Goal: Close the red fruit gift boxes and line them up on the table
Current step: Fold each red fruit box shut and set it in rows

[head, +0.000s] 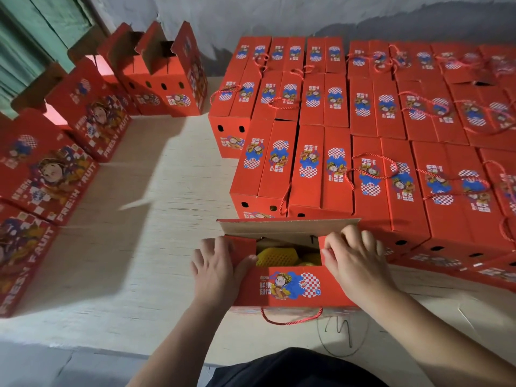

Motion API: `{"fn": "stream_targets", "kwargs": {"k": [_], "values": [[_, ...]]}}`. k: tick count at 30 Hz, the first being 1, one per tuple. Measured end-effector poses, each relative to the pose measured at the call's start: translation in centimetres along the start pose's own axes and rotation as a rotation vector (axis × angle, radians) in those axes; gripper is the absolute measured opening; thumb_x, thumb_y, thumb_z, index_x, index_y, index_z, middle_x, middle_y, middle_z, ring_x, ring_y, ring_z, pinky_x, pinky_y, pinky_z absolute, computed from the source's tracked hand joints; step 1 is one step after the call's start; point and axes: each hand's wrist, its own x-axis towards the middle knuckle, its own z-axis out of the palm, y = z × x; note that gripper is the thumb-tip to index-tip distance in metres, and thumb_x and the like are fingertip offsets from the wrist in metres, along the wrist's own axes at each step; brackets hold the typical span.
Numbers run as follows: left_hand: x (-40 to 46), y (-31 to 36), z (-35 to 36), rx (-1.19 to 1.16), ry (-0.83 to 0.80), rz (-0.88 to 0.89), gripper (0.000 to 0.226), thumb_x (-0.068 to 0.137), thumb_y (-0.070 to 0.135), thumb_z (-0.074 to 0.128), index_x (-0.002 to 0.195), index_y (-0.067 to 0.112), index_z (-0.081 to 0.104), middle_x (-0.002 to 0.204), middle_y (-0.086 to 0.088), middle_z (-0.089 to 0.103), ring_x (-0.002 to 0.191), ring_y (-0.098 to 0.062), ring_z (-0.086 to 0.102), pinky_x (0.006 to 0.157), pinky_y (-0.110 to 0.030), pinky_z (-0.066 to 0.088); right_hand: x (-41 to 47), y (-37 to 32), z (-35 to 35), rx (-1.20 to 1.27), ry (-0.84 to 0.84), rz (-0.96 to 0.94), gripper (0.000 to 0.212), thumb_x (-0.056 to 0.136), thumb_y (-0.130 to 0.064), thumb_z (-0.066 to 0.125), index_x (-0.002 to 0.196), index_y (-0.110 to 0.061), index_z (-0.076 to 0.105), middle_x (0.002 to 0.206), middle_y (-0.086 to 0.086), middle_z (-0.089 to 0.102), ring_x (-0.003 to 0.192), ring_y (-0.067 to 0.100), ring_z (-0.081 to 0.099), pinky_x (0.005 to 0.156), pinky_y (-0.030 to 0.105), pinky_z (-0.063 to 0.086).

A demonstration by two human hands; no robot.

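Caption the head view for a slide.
Both hands, left and right, fold the end flaps of an open red gift box beside rows of closed boxes.

A red cardboard fruit gift box (290, 286) stands open at the near edge of the pale wooden table (156, 219). The left hand (216, 268) presses its left end flap, the right hand (353, 258) its right one. Yellow foam-netted fruit (275, 255) shows inside. Closed red boxes with rope handles (363, 129) fill the right side; open-topped red boxes (83, 115) line the left.
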Motion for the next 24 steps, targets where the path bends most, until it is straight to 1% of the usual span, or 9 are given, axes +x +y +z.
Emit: {"fn": "stream_targets", "kwargs": {"k": [3,6,9,12,14,16,19,21,24], "values": [[-0.3,0.0,0.2,-0.194,0.068,-0.075,0.088,0.067,0.084,0.058,0.127,0.021,0.044,0.115,0.004,0.036,0.113,-0.030,0.044,0.102,-0.045,0.033,0.0,0.5,-0.1,0.160,0.062,0.020,0.018,0.086,-0.023,0.079,0.087,-0.017,0.062,0.090,0.002,0.054,0.082,0.029,0.049,0.070,0.041,0.038],[-0.7,-0.7,0.1,-0.440,0.126,-0.071,0.111,0.064,0.084,0.070,0.148,0.023,0.033,0.126,0.006,0.040,0.116,-0.021,0.049,0.104,-0.050,0.044,0.1,1.0,-0.7,0.502,0.281,0.093,0.026,0.091,-0.026,0.067,0.104,-0.005,0.060,0.107,0.004,0.049,0.096,0.030,0.051,0.083,0.043,0.042],[-1.3,-0.8,0.0,-0.694,0.146,0.009,0.093,0.080,0.073,0.062,0.156,0.034,0.022,0.145,0.006,0.040,0.127,-0.016,0.047,0.109,-0.046,0.043,1.4,2.0,-1.9,0.767,0.307,0.194,0.043,0.102,-0.041,0.046,0.125,-0.006,0.056,0.120,-0.007,0.047,0.106,0.029,0.054,0.093,0.043,0.044],[-0.8,-0.1,-1.1,-0.873,0.236,0.107,0.068,0.098,0.070,0.042,0.155,0.033,0.033,0.153,0.010,0.045,0.138,-0.014,0.046,0.114,-0.040,0.039,3.5,3.4,-3.0,0.886,0.201,0.232,0.046,0.102,-0.050,0.045,0.095,-0.009,0.063,0.095,0.007,0.059,0.089,0.027,0.058,0.083,0.048,0.048],[0.5,0.3,-2.3,-0.825,0.218,0.122,0.060,0.102,0.065,0.036,0.150,0.031,0.044,0.143,0.013,0.058,0.133,-0.022,0.054,0.111,-0.045,0.042,4.0,3.9,-3.1,0.669,0.165,0.155,0.049,0.097,-0.053,0.055,0.074,-0.010,0.063,0.086,0.004,0.052,0.084,0.025,0.053,0.081,0.045,0.042],[1.9,0.5,-3.4,-0.725,0.074,0.125,0.054,0.098,0.063,0.045,0.144,0.035,0.053,0.127,0.018,0.068,0.120,-0.020,0.062,0.101,-0.043,0.047,3.8,3.6,-2.8,0.614,-0.017,0.071,0.047,0.092,-0.062,0.058,0.077,-0.017,0.062,0.092,-0.003,0.051,0.088,0.021,0.051,0.083,0.044,0.043],[3.0,0.1,-3.5,-0.260,-0.121,0.346,0.063,0.087,0.074,0.061,0.136,0.035,0.064,0.132,0.016,0.063,0.123,-0.017,0.054,0.105,-0.045,0.044,2.8,3.5,-2.1,0.570,-0.335,-0.021,0.068,0.080,-0.080,0.051,0.122,-0.027,0.062,0.122,-0.012,0.056,0.111,0.016,0.050,0.094,0.042,0.045],[3.1,-0.2,-2.9,-0.026,-0.204,0.448,0.071,0.080,0.080,0.056,0.139,0.041,0.061,0.144,0.015,0.054,0.129,-0.022,0.042,0.111,-0.047,0.038,2.2,3.6,-1.4,0.380,-0.422,-0.119,0.084,0.080,-0.086,0.043,0.148,-0.035,0.048,0.145,-0.015,0.047,0.131,0.015,0.038,0.105,0.041,0.036],[3.4,-0.2,-2.5,0.111,-0.173,0.529,0.074,0.082,0.084,0.048,0.143,0.042,0.057,0.144,0.016,0.055,0.125,-0.025,0.044,0.107,-0.048,0.039,2.2,3.1,-1.6,0.273,-0.361,-0.211,0.082,0.089,-0.083,0.034,0.152,-0.032,0.046,0.147,-0.010,0.050,0.135,0.018,0.046,0.105,0.042,0.036]]}}
